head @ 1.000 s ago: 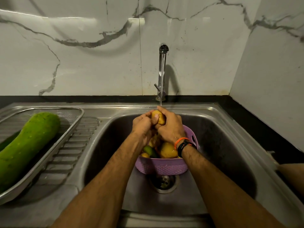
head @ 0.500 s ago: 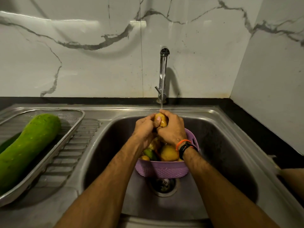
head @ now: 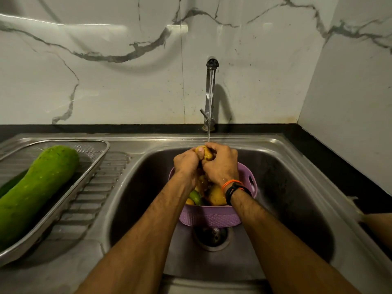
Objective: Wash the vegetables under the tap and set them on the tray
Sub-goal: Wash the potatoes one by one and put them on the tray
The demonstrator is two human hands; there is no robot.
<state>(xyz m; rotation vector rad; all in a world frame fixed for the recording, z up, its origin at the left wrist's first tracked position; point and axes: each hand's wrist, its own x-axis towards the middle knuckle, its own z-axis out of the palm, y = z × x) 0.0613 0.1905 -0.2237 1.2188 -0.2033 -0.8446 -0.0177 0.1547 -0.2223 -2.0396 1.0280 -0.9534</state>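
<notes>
Little had changed since a moment earlier: both hands stayed under the tap, its thin stream falling at twelve o'clock. The left hand and right hand were curled around one smooth yellow potato. Below them, a lilac woven-look plastic basket held more vegetables inside the steel sink. At nine o'clock, a bumpy green gourd lay on the metal mesh tray.

Home kitchen. Steel sink with ribbed draining board at centre, drain at 6 o'clock. Tap running at 12 o'clock, on black counter. White marble-look wall tiles behind. Mesh tray with big green gourd at 9 o'clock. Purple basket of vegetables in basin.
</notes>
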